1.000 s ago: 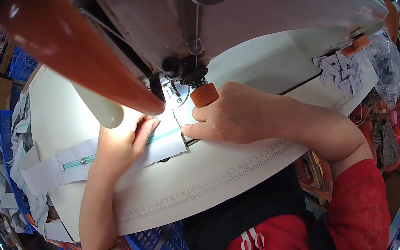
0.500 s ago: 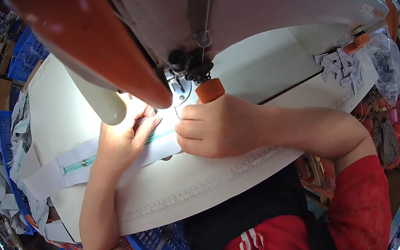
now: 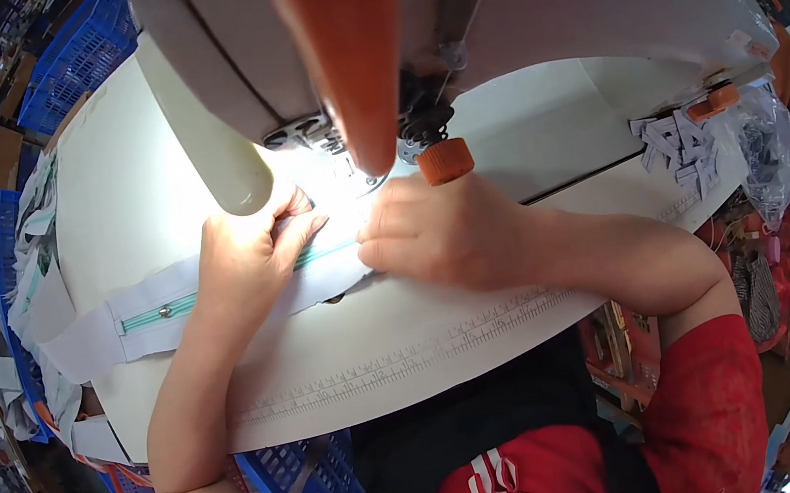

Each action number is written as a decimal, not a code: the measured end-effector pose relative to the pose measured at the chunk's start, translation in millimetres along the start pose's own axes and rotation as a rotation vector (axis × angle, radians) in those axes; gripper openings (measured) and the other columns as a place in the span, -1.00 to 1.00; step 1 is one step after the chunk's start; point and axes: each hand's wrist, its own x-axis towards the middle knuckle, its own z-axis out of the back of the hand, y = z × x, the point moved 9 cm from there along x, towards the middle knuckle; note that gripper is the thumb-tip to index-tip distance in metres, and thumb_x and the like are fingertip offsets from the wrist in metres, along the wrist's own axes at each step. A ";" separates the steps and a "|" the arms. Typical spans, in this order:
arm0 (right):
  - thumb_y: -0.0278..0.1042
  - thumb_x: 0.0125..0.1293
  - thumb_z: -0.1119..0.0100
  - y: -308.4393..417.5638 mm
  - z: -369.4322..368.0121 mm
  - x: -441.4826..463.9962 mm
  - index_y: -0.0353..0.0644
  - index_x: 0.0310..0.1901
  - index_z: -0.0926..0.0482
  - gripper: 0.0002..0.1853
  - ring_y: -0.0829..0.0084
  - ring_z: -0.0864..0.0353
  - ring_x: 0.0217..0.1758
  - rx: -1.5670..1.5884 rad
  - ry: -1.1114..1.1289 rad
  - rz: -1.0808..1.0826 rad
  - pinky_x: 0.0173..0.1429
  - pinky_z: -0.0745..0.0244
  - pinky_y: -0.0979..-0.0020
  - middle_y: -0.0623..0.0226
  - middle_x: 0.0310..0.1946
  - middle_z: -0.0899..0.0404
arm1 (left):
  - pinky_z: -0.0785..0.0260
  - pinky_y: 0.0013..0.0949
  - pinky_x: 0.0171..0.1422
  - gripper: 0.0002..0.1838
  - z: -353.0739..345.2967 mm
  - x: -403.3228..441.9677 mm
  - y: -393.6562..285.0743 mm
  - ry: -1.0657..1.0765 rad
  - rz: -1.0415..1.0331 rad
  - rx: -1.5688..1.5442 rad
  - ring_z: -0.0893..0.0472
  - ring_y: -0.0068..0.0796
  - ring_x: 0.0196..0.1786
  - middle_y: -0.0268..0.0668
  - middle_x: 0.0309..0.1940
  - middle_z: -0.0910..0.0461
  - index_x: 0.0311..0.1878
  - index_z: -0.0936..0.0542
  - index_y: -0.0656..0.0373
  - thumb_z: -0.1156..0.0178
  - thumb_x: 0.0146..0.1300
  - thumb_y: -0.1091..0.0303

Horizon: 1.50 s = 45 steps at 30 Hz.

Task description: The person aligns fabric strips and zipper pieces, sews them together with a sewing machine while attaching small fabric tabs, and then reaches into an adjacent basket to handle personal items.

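A white fabric piece (image 3: 151, 348) with a teal zipper (image 3: 188, 304) lies on the sewing table, its metal slider towards the left end. My left hand (image 3: 252, 255) rests over it, thumb and forefinger pinched on the fabric. My right hand (image 3: 449, 237) is closed with curled fingers at the fabric's right end; bright glare hides part of its fingertips. Both hands are just in front of the sewing machine's (image 3: 525, 20) needle area, where an orange guard-like part (image 3: 357, 72) hangs in front. An orange knob (image 3: 445, 161) sits just above my right hand.
A pale lamp arm (image 3: 229, 163) lights the work. A printed ruler (image 3: 400, 360) runs along the table's front edge. Small white labels (image 3: 676, 145) and a clear plastic bag (image 3: 767, 153) lie at right. Fabric pieces (image 3: 36, 284) and blue baskets (image 3: 82, 63) are at left.
The view has shifted, so the machine head appears further right. Both hands stay at the fabric, with my fingers close to the same places on it.
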 end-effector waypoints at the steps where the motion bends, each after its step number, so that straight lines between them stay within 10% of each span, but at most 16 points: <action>1: -0.52 0.12 -0.22 -5.6 0.8 0.4 -0.17 -0.26 -0.58 -0.87 0.41 -0.53 -0.25 0.054 -0.011 -0.033 -0.29 -0.44 0.48 0.36 -0.25 -0.57 | -0.14 -0.55 -0.39 -0.81 -0.1 1.3 1.4 0.003 -0.003 0.002 -0.27 -0.63 -0.50 -0.46 -0.53 -0.42 -0.43 -0.51 0.19 -0.36 0.18 0.51; 45: -0.45 0.13 -0.27 6.9 4.0 -5.5 -0.20 -0.18 -0.60 -0.81 0.39 -0.60 -0.17 -0.111 0.068 0.102 -0.29 -0.52 0.49 0.32 -0.09 -0.63 | -0.15 -0.52 -0.39 -0.81 -1.2 3.5 -3.0 0.006 -0.077 0.059 -0.27 -0.59 -0.50 -0.44 -0.53 -0.42 -0.45 -0.51 0.21 -0.36 0.18 0.49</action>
